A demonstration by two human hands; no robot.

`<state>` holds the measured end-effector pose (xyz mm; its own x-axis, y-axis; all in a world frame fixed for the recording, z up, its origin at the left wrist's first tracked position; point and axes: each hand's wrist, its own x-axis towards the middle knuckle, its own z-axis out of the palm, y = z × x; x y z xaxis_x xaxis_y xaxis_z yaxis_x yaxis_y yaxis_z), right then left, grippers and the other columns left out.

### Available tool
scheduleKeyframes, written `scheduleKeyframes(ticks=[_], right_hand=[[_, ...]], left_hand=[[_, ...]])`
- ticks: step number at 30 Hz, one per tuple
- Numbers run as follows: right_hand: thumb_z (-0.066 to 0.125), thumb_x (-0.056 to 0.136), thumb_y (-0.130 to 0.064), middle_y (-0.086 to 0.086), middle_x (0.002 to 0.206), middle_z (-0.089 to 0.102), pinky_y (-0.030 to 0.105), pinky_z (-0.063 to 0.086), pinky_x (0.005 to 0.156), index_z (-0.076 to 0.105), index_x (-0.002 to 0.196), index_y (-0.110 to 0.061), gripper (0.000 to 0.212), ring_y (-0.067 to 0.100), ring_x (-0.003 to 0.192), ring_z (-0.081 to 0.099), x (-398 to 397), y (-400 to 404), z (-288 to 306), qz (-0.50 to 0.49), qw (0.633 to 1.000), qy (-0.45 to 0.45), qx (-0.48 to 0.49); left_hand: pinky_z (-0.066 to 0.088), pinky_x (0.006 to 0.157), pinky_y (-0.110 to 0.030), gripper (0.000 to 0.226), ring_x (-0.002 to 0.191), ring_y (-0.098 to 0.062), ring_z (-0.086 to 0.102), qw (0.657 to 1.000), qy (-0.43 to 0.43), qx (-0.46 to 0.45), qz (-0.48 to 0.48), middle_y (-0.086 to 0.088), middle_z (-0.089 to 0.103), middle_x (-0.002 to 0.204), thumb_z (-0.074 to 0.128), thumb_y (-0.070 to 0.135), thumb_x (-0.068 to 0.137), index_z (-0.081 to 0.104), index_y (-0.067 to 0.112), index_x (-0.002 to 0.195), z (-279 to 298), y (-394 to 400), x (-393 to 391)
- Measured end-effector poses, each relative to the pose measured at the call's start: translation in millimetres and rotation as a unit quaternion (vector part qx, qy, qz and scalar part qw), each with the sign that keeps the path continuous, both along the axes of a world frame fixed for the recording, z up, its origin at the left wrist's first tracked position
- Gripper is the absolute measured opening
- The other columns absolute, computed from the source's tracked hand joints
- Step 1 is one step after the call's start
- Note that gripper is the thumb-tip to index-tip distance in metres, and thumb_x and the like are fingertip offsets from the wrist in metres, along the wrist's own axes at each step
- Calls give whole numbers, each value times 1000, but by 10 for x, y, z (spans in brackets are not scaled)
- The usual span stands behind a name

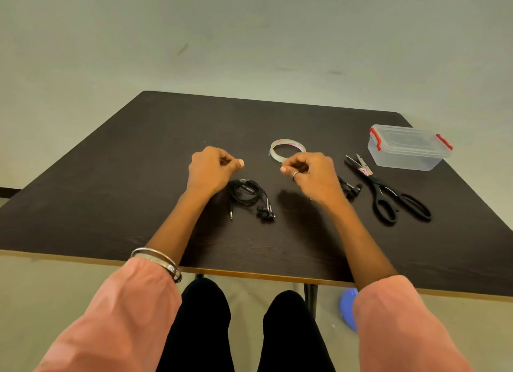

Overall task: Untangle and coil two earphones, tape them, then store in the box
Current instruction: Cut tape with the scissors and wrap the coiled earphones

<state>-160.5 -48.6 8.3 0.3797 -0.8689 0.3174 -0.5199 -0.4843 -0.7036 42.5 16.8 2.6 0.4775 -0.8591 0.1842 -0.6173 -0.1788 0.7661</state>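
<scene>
Hovering both fists above the table (111, 193), I am keeping the left hand (212, 168) curled nearly shut, thumb pressing toward the forefinger; I cannot tell whether anything thin, such as a strip of tape, is stretching between it and the right hand (308, 174), which is pinching the same way. One coiled earphone (248, 198) is lying just at five o'clock of the left hand; the second earphone (350, 189) is peeking out at three o'clock of the right wrist, mostly hidden. The tape roll (287, 149) is sitting at twelve o'clock between the hands. I am judging the risk here as a clear strip folding onto itself or sticking to fingers, or a loose coil springing open when lifted. The scissors (388, 191) are crowding the right side, with the box (408, 148), lid latched, at two o'clock near the far edge. The left half is offering open room.
</scene>
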Motion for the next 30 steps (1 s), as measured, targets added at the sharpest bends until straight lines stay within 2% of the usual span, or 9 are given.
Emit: scheduleKeyframes(ticks=[3,6,8,11,18,25,30], right_hand=[[72,83,-12,4,83,70,12,39,64,73,92,-9,10,10,71,58,36,-232,114,-31,998,56,-24],[72,82,-17,7,101,71,27,47,86,71,104,-10,22,21,92,63,141,-429,96,-27,991,128,-23],[71,83,-26,8,112,68,39,45,96,67,111,-12,31,29,108,60,213,-511,47,-15,980,198,-30],[66,87,-36,6,117,65,39,35,95,63,113,-15,33,30,115,54,261,-573,-16,-14,961,270,-51],[58,92,-30,0,96,68,39,25,90,67,100,-20,15,23,103,56,285,-591,-68,-42,947,296,-115],[57,89,-16,-4,89,66,42,24,92,67,89,-21,11,19,94,56,274,-561,-63,-57,939,312,-129],[59,88,-13,-6,83,64,42,22,93,67,88,-24,14,15,91,52,221,-534,-32,-53,943,310,-103]], left_hand=[[51,82,-29,11,83,-13,64,999,-6,-13,-42,1,70,84,74,26,82,75,17,87,97,-258,-65],[50,85,-24,21,88,-14,65,995,-17,12,-93,-5,72,93,75,21,81,74,11,100,97,-522,-153],[50,90,-27,29,93,-17,66,994,-26,24,-101,-8,72,98,76,22,81,72,10,107,32,-680,-169],[50,93,-32,32,93,-17,66,993,-30,24,-109,-6,73,100,76,27,80,72,13,109,-35,-832,-168],[51,74,-26,14,74,-5,61,993,-74,-12,-86,8,70,79,79,33,76,75,22,83,-160,-977,-214],[54,76,-30,10,76,-5,63,992,-63,-12,-104,12,69,77,78,33,77,74,24,79,-219,-962,-168],[56,77,-28,11,77,-9,66,993,8,-20,-116,5,71,80,81,24,74,71,19,75,-212,-921,-173]])
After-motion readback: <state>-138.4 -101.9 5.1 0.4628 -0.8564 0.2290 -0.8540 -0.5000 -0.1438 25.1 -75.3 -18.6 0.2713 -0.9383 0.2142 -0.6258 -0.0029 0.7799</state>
